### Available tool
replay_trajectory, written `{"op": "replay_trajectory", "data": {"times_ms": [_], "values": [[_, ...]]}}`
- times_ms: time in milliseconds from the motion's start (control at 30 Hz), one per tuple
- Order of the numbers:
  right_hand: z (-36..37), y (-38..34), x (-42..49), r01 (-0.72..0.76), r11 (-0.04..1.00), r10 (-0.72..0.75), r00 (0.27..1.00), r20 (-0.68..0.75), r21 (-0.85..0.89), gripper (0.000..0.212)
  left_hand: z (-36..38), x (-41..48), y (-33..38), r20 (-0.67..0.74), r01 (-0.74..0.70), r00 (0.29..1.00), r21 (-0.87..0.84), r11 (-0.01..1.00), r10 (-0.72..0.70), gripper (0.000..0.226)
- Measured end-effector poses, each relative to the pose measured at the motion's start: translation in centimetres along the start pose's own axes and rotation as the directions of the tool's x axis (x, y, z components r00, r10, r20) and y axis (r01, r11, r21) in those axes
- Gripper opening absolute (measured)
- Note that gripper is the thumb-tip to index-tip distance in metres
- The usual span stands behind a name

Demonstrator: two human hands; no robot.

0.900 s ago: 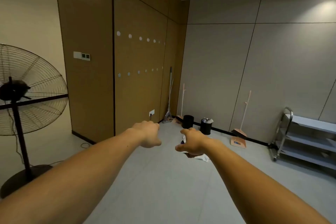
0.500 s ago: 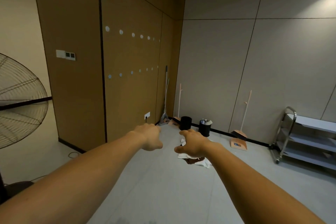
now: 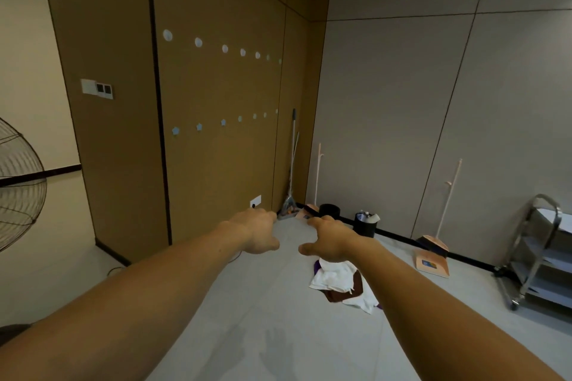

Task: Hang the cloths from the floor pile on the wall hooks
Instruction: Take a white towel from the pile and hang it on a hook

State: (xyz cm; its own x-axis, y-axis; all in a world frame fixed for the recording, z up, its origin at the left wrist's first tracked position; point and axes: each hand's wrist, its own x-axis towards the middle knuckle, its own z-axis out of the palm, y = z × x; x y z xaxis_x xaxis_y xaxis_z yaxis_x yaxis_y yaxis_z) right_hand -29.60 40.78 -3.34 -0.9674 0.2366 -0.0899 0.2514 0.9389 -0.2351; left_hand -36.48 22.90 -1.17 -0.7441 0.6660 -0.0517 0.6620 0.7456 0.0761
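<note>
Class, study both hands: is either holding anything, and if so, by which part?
Nothing is held. The left hand and right hand are both empty, fingers loose, stretched forward; the cloths lie in a pile on the floor.

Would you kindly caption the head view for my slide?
Left hand and right hand reach, empty, toward the floor cloth pile; wall hooks bare.

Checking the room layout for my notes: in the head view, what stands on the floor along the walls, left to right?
Standing fan → mop in the corner → black bin → second bin → pink dustpan → steel trolley.
</note>
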Motion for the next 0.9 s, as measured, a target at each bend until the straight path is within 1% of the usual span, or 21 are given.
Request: {"op": "replay_trajectory", "data": {"times_ms": [67,100,233,300,400,533,633,700,800,900], "values": [[0.0,0.7,3.2,0.006,1.0,-0.006,1.0,0.017,0.008,0.083,0.3,3.1,-0.8,0.017,0.007,1.0,0.011,1.0,-0.007,0.024],[0.0,1.0,4.9,0.009,1.0,-0.009,1.0,0.021,0.005,0.083,0.3,4.8,-1.4,0.02,0.015,1.0,0.003,1.0,-0.015,0.024],[-0.3,1.5,12.5,0.033,0.999,-0.033,0.999,0.002,-0.003,0.081,0.5,11.9,-4.9,0.003,0.018,1.0,-0.025,1.0,-0.018,0.052],[-0.3,1.6,16.3,0.035,0.999,-0.035,0.999,-0.002,-0.003,0.078,0.6,15.7,-6.9,-0.006,0.009,1.0,-0.046,0.999,-0.009,0.057],[-0.6,1.6,22.1,0.001,1.0,-0.001,1.0,-0.001,-0.013,0.077,0.2,21.4,-9.9,-0.013,-0.008,1.0,-0.082,0.997,0.007,0.06],[-1.5,1.6,29.5,-0.026,1.0,0.026,0.999,-0.018,0.0,0.074,-0.8,28.7,-13.3,-0.001,-0.03,1.0,-0.07,0.997,0.03,0.06],[-1.9,2.1,34.6,-0.038,0.999,0.038,0.999,-0.015,0.006,0.075,-1.1,33.8,-15.1,0.014,-0.048,0.999,-0.083,0.995,0.05,0.057],[-2.2,3.0,37.7,-0.043,0.999,0.043,0.999,-0.015,0.002,0.075,-1.1,37.2,-15.8,0.033,-0.064,0.997,-0.083,0.994,0.067,0.058],[-2.7,5.0,42.7,-0.048,0.999,0.048,0.998,-0.028,-0.004,0.073,-1.2,42.6,-16.3,0.014,-0.085,0.996,-0.076,0.993,0.086,0.058],[-3.3,7.4,48.0,-0.044,0.999,0.044,0.999,-0.027,0.014,0.065,-1.1,47.8,-16.5,0.0,-0.088,0.996,-0.083,0.993,0.088,0.055]]}}
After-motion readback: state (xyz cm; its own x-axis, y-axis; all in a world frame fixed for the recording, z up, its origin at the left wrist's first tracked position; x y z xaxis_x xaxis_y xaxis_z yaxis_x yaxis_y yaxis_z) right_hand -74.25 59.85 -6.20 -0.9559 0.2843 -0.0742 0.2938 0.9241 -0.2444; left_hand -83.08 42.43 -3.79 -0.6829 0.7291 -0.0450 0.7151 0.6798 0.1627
